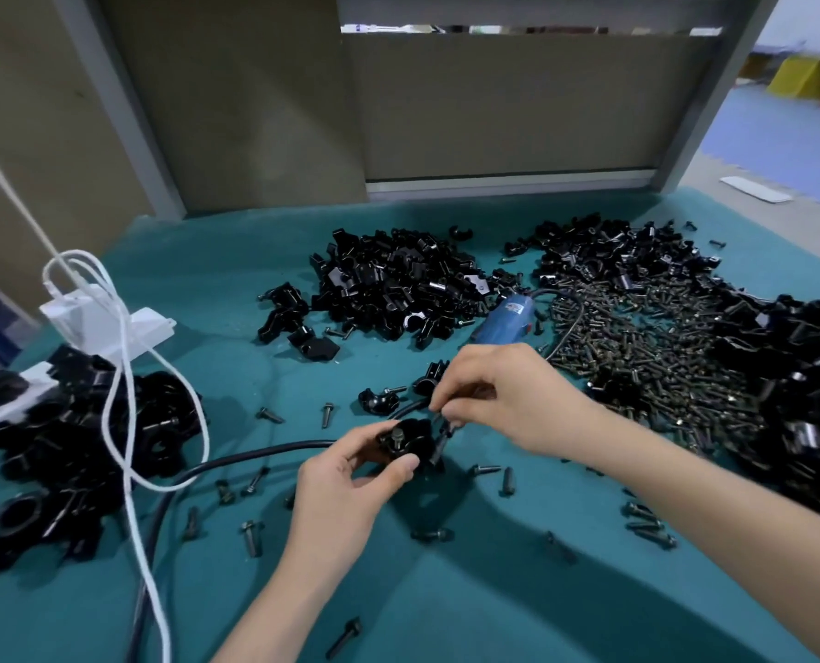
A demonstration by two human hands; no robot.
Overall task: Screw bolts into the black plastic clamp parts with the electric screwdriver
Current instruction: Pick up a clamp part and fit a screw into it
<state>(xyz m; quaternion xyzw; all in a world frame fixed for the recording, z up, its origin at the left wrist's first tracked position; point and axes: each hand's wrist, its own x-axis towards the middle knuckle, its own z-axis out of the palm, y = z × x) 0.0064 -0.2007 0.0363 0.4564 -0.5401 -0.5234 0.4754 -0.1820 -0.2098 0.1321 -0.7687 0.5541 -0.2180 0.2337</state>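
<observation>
My left hand (350, 476) grips a black plastic clamp part (405, 442) just above the teal mat; a bolt stands in its top face. My right hand (498, 394) pinches a dark bolt (443, 430) at the clamp's right side, fingertips close against the part. The blue electric screwdriver (506, 318) lies on the mat behind my right hand, partly hidden by it, with neither hand on it. Its black cable (255, 457) runs left across the mat.
Heaps of black clamp parts lie at the back centre (398, 279), back right (613, 256), right edge (800, 399) and left (78, 447). A bolt pile (637, 356) spreads at right. Loose bolts (250, 535) dot the mat. A white power strip (106, 318) and white cord (125, 423) sit left.
</observation>
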